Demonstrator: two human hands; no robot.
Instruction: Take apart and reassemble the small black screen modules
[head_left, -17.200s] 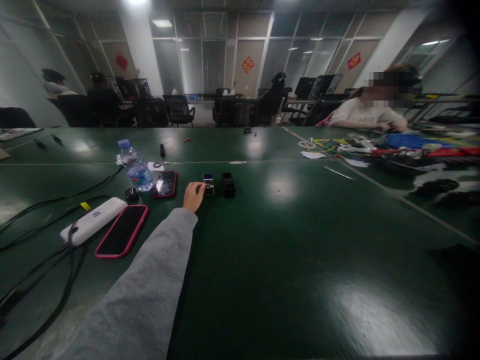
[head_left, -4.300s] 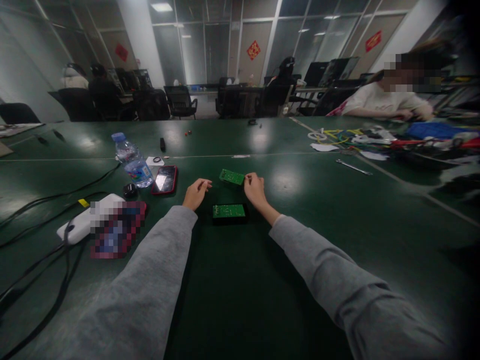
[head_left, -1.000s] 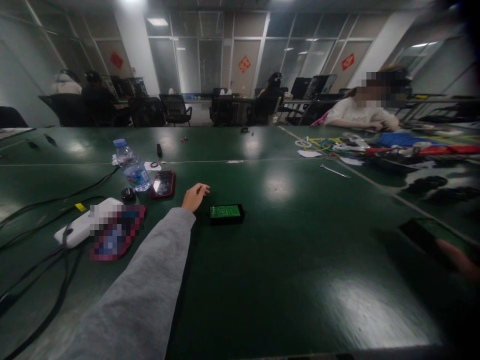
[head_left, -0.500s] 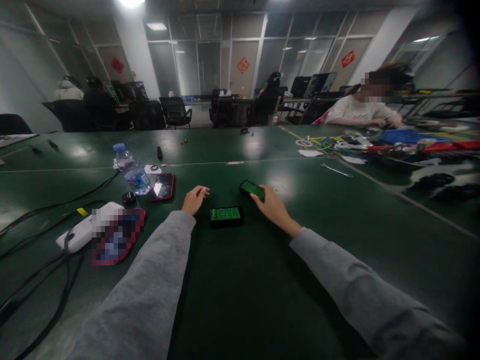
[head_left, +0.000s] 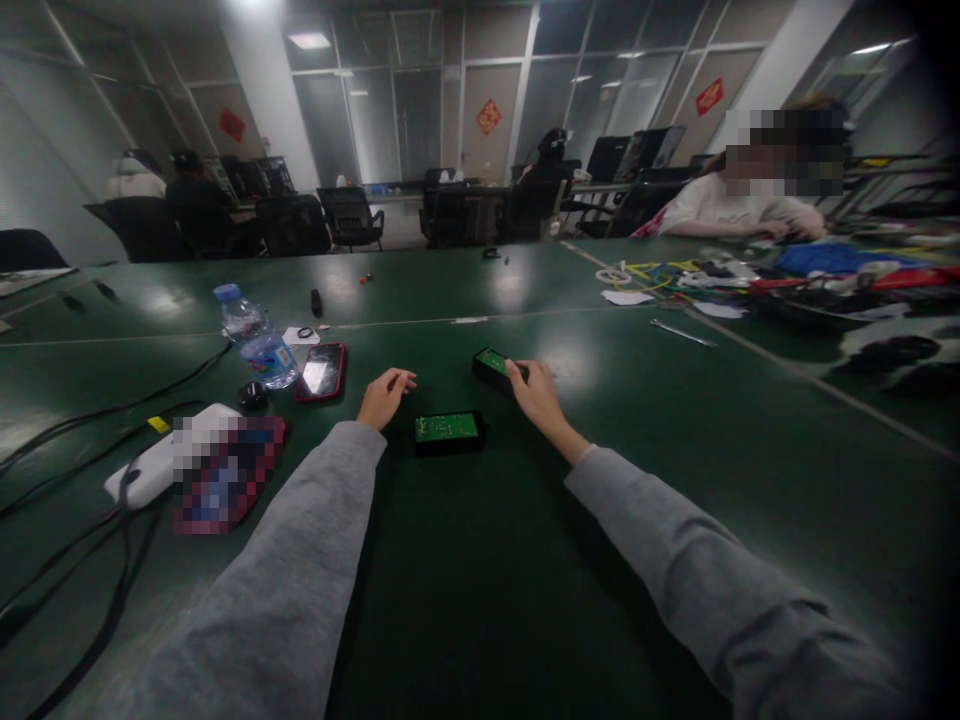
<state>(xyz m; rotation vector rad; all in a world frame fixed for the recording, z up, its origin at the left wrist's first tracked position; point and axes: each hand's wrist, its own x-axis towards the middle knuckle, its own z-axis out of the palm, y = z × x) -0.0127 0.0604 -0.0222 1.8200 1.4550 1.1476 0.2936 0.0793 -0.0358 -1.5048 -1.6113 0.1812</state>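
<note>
A green circuit board in a black case [head_left: 448, 428] lies flat on the table in front of me. Just past its left end, my left hand [head_left: 383, 396] rests above the table with loosely bent fingers apart and nothing in them. Farther off and to the right is a second green circuit board in a black case [head_left: 491, 363], at an angle. My right hand [head_left: 537, 392] grips its right end, partly covering it; I cannot tell whether its underside touches the table.
To the left stand a water bottle [head_left: 259, 340], a red-edged phone [head_left: 321, 372], a small black object [head_left: 253, 396], a white power strip [head_left: 161, 465] and black cables. At the right lie a wrench [head_left: 682, 334] and tangled wires [head_left: 645, 275]. Another person [head_left: 750, 205] sits beyond them.
The second board has moved slightly left and away from me, and its black side now shows. My right hand has shifted toward its right end. My left hand stays about where it was.
</note>
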